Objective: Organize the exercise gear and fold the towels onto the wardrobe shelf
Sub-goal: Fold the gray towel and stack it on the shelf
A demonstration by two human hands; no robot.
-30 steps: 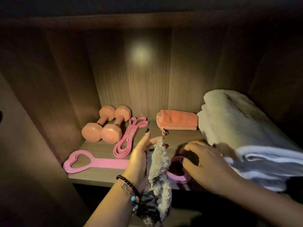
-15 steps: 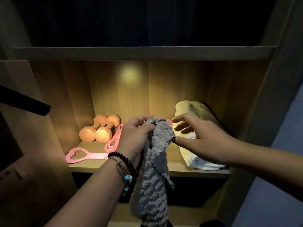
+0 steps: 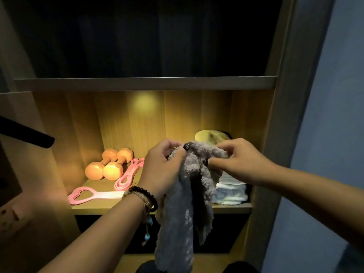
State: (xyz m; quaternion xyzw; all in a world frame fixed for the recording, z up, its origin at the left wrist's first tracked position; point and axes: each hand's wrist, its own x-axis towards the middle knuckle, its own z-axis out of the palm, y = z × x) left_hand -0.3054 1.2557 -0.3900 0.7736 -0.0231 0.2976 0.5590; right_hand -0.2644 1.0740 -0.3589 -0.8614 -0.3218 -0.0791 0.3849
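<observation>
Both the left hand (image 3: 164,164) and the right hand (image 3: 239,161) pinch the grey towel (image 3: 187,194) by its top edge, fingers curled, so it hangs ready for folding.

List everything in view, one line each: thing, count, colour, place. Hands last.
dumbbells: two, orange, shelf back left.
resistance band: one, pink, right of the dumbbells.
heart-handled strap: one, pink, shelf front left.
folded towels: a stack, white and cream, shelf right.
grey towel: one, held up, hanging in front of the shelf.
bracelets: dark beads and cord, left wrist.
left hand: grips the towel's top edge.
right hand: pinches the top edge.
</observation>
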